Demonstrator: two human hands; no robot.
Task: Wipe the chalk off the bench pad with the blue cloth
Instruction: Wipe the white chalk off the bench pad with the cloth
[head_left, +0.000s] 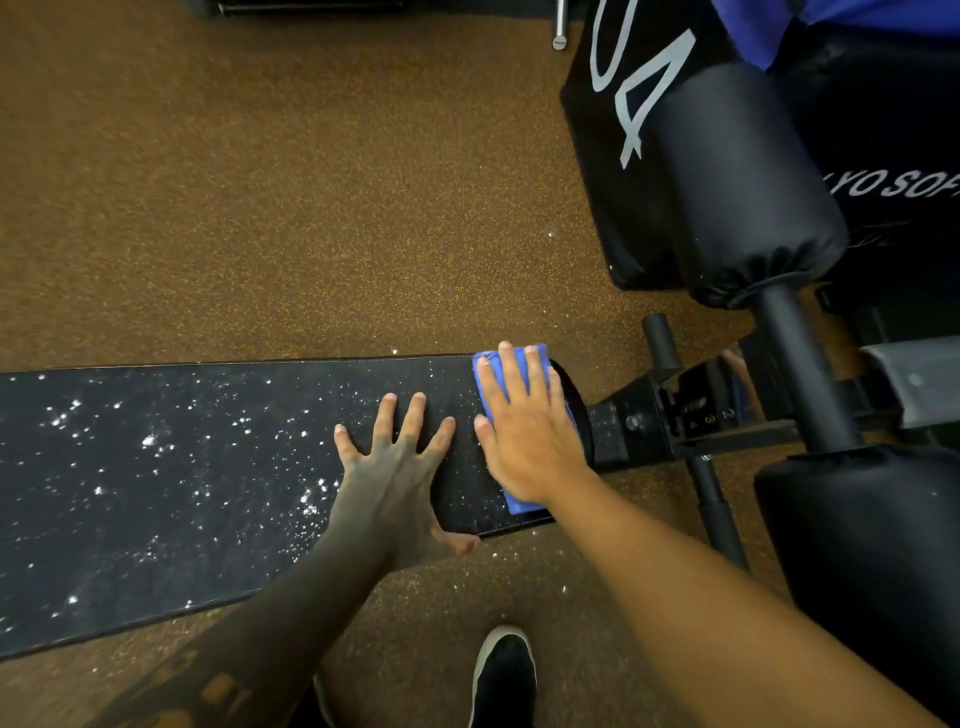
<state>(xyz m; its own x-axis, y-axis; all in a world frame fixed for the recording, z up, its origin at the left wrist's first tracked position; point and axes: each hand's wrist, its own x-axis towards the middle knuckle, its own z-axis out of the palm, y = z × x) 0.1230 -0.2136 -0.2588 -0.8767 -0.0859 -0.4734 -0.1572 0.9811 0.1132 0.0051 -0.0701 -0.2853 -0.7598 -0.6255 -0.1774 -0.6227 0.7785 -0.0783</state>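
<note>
The black bench pad runs from the left edge to the middle right, speckled with white chalk, thickest on its left half. At the pad's right end lies the folded blue cloth, pressed flat under my right hand, whose fingers are stretched out over it. Only the cloth's far and near edges show. My left hand rests flat on the pad just left of the cloth, fingers spread, thumb hooked over the near edge, holding nothing.
Black foam rollers and the bench's metal frame stand right of the pad's end. A black padded block with grey lettering sits behind. Brown speckled floor surrounds the bench. My black shoe is near the bottom.
</note>
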